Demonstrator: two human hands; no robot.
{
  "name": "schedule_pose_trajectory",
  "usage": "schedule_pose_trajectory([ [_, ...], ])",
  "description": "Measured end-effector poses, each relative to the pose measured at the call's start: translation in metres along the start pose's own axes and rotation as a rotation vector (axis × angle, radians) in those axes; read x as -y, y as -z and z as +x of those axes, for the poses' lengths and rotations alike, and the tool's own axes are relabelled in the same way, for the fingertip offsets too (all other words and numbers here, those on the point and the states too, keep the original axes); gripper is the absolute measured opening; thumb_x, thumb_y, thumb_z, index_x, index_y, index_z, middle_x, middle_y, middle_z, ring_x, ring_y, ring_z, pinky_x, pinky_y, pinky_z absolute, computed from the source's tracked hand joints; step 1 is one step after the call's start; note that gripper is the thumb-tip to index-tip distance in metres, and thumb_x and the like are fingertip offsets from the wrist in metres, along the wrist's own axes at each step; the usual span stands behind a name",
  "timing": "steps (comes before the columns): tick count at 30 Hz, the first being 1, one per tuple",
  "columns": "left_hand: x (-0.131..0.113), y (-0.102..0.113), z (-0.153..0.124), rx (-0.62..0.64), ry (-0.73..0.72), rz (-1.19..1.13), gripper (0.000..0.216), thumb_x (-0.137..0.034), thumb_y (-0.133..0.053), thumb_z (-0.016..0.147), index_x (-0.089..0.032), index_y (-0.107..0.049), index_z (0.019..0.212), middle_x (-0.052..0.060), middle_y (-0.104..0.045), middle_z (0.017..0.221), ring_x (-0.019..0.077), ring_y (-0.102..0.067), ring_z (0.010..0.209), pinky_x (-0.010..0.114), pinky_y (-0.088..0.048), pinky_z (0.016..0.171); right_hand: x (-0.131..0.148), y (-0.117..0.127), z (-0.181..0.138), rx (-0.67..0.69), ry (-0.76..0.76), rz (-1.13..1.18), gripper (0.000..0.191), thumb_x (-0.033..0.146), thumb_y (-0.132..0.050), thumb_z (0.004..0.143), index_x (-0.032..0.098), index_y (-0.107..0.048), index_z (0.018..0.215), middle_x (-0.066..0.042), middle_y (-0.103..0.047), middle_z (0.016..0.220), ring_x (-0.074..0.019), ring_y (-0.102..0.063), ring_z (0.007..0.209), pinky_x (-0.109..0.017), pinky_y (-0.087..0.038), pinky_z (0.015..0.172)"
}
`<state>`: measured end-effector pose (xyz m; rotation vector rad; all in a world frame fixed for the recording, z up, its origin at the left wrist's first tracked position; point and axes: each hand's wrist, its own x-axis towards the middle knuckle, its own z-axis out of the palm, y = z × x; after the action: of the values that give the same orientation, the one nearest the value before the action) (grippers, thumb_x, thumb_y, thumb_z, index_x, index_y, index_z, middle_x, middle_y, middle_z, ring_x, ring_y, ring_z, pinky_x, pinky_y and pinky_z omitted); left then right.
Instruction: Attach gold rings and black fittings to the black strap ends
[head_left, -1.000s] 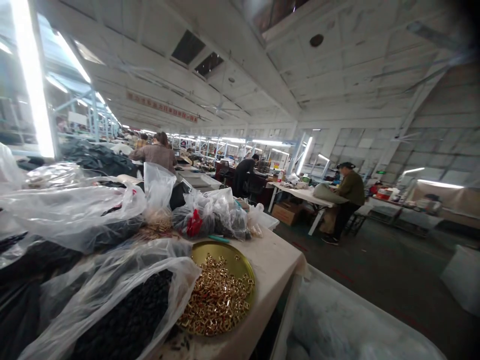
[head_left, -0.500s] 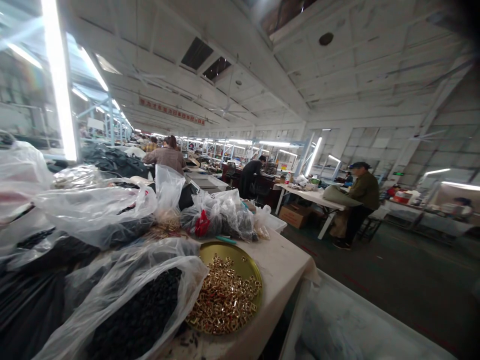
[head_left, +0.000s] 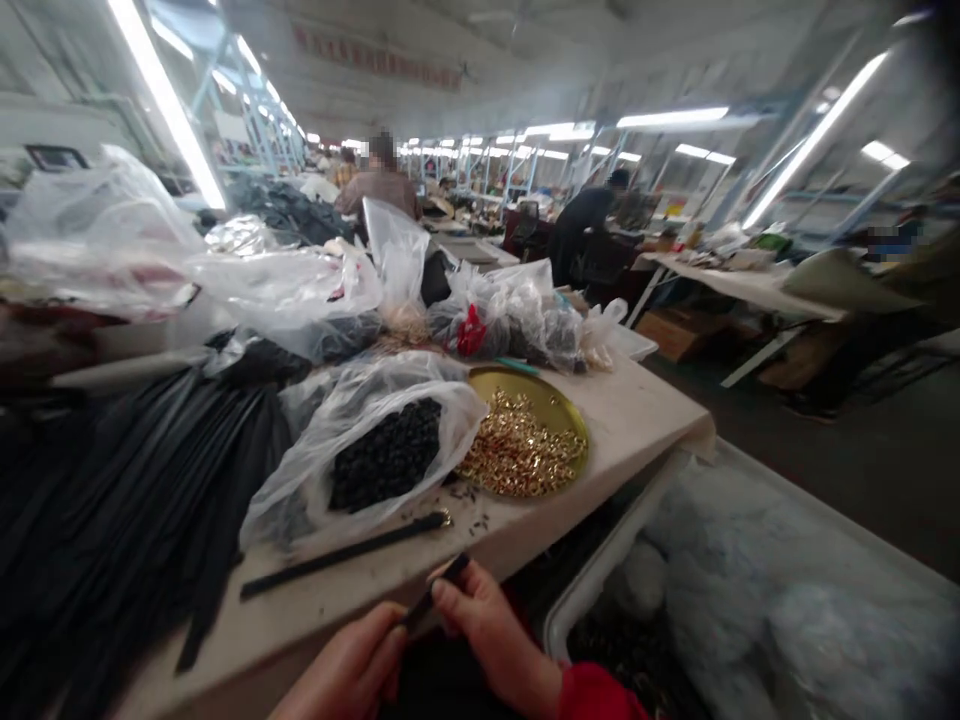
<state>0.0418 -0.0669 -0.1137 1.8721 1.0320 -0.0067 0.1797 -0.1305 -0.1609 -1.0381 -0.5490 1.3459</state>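
Between my two hands, at the table's front edge, runs a black strap [head_left: 427, 598]. My right hand [head_left: 480, 610] pinches its upper end between thumb and fingers, and a red sleeve covers that wrist. Lower down, my left hand [head_left: 360, 650] is closed on the same strap. On the table just beyond lies another black strap [head_left: 337, 556] with a gold buckle [head_left: 447, 517] at its right end. A round gold tray [head_left: 574, 420] carries a heap of small gold buckles [head_left: 517, 450]. Beside it, an open clear plastic bag [head_left: 292, 500] is full of small black pieces [head_left: 390, 450].
Long black straps [head_left: 187, 450] are piled at the left. Clear plastic bags [head_left: 525, 310] crowd the table's back. A white bin [head_left: 559, 625] with plastic bags stands at the right of the beige-covered table [head_left: 645, 400]. Other people [head_left: 585, 225] work farther off.
The view has tipped down, bringing both my hands and the strap between them into sight. The buckled strap on the table and the pile of straps now show more fully.
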Motion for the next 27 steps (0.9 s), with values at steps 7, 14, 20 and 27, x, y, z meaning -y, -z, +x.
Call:
schedule_pose_trajectory([
  [7, 0.002, -0.001, 0.011, 0.023, 0.005, -0.161, 0.049, -0.042, -0.037, 0.083, -0.014, -0.044, 0.122, 0.001, -0.055, 0.067, 0.0147, -0.051, 0.065, 0.023, -0.039, 0.059, -0.003, 0.011, 0.003, 0.192, -0.021, -0.247, 0.033, 0.046, -0.052, 0.078, 0.013, -0.053, 0.079, 0.001, -0.048, 0.065, -0.0073, -0.041, 0.056, -0.020, -0.034, 0.052],
  [14, -0.012, 0.005, 0.026, 0.022, 0.152, -0.366, 0.023, -0.036, -0.033, 0.080, -0.017, -0.043, 0.073, -0.006, -0.043, 0.051, 0.0075, -0.035, 0.039, 0.018, -0.025, 0.038, 0.068, 0.112, 0.069, -0.339, 0.336, -1.550, 0.021, 0.029, -0.043, 0.086, 0.015, -0.055, 0.095, -0.007, -0.057, 0.092, -0.0151, -0.052, 0.084, -0.026, -0.039, 0.075],
  [20, -0.027, -0.005, 0.029, 0.128, 0.221, -0.362, 0.014, -0.023, -0.031, 0.074, -0.017, -0.044, 0.076, -0.008, -0.037, 0.040, 0.0068, -0.028, 0.031, 0.016, -0.018, 0.032, 0.080, 0.121, 0.108, -0.305, 0.335, -1.805, 0.017, 0.017, -0.042, 0.081, 0.011, -0.056, 0.075, -0.012, -0.056, 0.080, -0.0203, -0.052, 0.073, -0.032, -0.034, 0.066],
  [27, -0.034, 0.008, 0.018, -0.016, 0.094, -0.368, 0.019, -0.032, -0.036, 0.076, -0.016, -0.046, 0.072, -0.005, -0.044, 0.056, 0.0054, -0.032, 0.040, 0.017, -0.025, 0.038, 0.090, 0.107, 0.089, -0.264, 0.363, -1.558, 0.020, 0.025, -0.037, 0.085, 0.013, -0.052, 0.084, -0.008, -0.056, 0.083, -0.0147, -0.052, 0.075, -0.026, -0.039, 0.070],
])
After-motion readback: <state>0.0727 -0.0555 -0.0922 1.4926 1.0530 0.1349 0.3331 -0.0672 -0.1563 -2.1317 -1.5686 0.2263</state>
